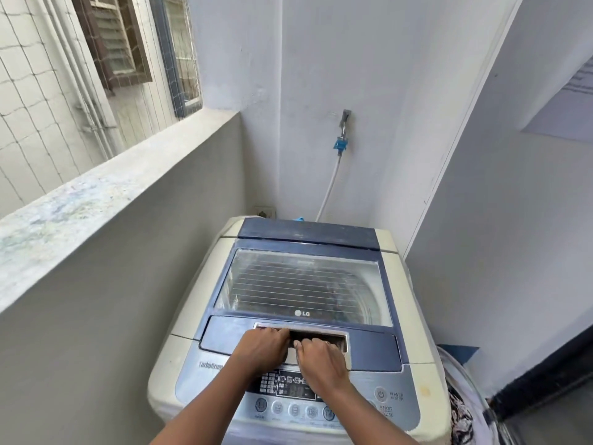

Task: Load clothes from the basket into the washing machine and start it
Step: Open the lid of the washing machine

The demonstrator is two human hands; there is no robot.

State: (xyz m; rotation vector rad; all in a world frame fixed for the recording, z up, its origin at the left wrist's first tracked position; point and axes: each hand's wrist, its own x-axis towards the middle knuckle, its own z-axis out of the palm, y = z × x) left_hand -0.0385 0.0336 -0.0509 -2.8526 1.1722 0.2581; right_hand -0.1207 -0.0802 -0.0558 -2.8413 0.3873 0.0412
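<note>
The left hand and right hand grip the handle of the shut lid. The basket holds clothes. Nothing seems loaded yet.

head view, close above washing machine, facing down-forward

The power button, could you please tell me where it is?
Head view: the power button sits at the panel's right end, right of the right hand.

Cream washing machine, navy lid, blue tap connector, black-and-white patterned clothes
</note>
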